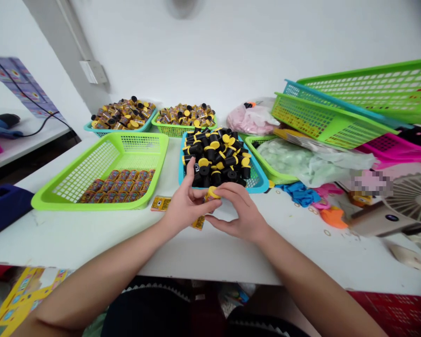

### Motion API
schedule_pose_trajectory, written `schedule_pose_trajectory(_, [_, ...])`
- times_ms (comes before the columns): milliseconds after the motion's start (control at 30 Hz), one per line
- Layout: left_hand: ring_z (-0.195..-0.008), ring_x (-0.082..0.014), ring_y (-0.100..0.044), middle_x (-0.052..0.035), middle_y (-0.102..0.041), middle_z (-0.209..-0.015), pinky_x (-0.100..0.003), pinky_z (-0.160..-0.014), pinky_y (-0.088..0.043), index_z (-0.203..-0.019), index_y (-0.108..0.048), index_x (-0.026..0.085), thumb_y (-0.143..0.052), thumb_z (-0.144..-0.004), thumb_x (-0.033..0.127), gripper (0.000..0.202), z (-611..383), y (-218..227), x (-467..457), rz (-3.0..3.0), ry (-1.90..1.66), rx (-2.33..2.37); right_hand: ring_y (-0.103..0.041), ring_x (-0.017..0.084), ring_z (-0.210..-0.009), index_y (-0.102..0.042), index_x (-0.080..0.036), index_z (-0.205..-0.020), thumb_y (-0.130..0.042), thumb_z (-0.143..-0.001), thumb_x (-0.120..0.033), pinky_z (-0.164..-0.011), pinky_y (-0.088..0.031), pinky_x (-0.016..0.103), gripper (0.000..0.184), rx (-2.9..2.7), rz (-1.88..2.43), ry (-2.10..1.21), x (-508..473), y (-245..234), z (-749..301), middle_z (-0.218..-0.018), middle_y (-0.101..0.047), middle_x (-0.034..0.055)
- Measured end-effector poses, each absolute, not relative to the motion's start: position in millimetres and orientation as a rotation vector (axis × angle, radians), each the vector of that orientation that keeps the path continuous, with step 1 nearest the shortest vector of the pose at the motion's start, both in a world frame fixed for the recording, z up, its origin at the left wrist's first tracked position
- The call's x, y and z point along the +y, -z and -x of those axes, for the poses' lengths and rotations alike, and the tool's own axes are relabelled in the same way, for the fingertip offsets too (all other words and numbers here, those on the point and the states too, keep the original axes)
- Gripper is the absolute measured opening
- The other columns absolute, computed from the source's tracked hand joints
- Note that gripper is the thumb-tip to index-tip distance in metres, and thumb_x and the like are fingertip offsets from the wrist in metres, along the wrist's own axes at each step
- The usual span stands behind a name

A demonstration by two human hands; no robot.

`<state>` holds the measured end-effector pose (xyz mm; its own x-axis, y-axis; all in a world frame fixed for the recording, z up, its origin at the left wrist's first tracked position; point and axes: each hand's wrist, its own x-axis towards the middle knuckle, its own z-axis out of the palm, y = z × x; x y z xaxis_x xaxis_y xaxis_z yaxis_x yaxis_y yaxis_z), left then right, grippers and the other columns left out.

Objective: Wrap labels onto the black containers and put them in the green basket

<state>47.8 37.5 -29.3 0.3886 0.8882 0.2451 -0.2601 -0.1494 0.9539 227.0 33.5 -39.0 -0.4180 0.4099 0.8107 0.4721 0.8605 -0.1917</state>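
Observation:
Between both hands is a small canister with a yellow cap [213, 191], its body mostly hidden by fingers. My left hand [184, 203] is closed on one side, index finger pointing up, thumb across the canister. From the other side my right hand [240, 213] pinches it near the cap. On the table lie a stack of printed yellow labels [160, 203] by my left wrist and another label piece [198, 223] under my hands. Just beyond, a blue basket [257, 182] holds many black canisters [210, 152] with yellow caps.
A green basket [101, 205] at left holds rows of labelled canisters [122, 185]. Two full baskets [121, 114] [185, 119] stand against the wall. Stacked baskets [323, 117], a plastic bag [301, 161], balloons [301, 193] and a fan [414, 199] crowd the right.

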Motion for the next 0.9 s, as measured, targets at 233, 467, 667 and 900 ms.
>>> schedule_pose_trajectory(233, [-0.061,-0.0089,-0.064,0.0053,-0.071,-0.072,-0.022,-0.066,-0.054,-0.151,0.024,0.025,-0.078,-0.076,0.025,0.127,-48.9,27.1,34.9,-1.302,-1.129,0.558,-0.063,0.025,-0.103,-0.044,-0.029,-0.134,-0.065,-0.081,-0.018,-0.087,-0.056,0.046,0.058,-2.053,0.642,0.255,35.1,49.7,-221.9,-0.109,-0.063,0.0076])
schedule_pose_trajectory(467, [-0.069,-0.0091,-0.065,0.0011,-0.074,-0.086,-0.022,-0.071,-0.053,-0.156,0.007,0.026,-0.08,-0.073,0.023,0.12,-46.9,27.7,36.9,-1.294,-1.03,0.536,-0.065,0.024,-0.1,-0.044,-0.03,-0.135,-0.068,-0.081,-0.02,-0.083,-0.059,0.042,0.06,-1.941,0.67,0.254,33.1,48.7,-225.3,-0.11,-0.064,0.0083])
schedule_pose_trajectory(667, [-0.068,-0.0097,-0.064,-0.0012,-0.075,-0.091,-0.023,-0.071,-0.053,-0.157,-0.003,0.025,-0.079,-0.073,0.026,0.114,-46.9,31.8,33.8,-1.298,-1.108,0.558,-0.063,0.024,-0.103,-0.045,-0.025,-0.137,-0.069,-0.08,-0.015,-0.088,-0.058,0.042,0.063,-2.0,0.593,0.239,33.1,47.6,-223.9,-0.111,-0.063,0.0099])
schedule_pose_trajectory(900, [-0.078,-0.0141,-0.067,-0.0056,-0.075,-0.094,-0.026,-0.076,-0.054,-0.114,-0.065,0.016,-0.077,-0.076,0.032,0.043,-43.5,25.7,36.5,-1.677,-1.197,0.796,-0.062,0.025,-0.106,-0.048,-0.029,-0.134,-0.076,-0.079,-0.029,-0.092,-0.054,0.043,0.061,-2.03,0.56,0.233,45.4,45.9,-235.4,-0.112,-0.063,0.0078])
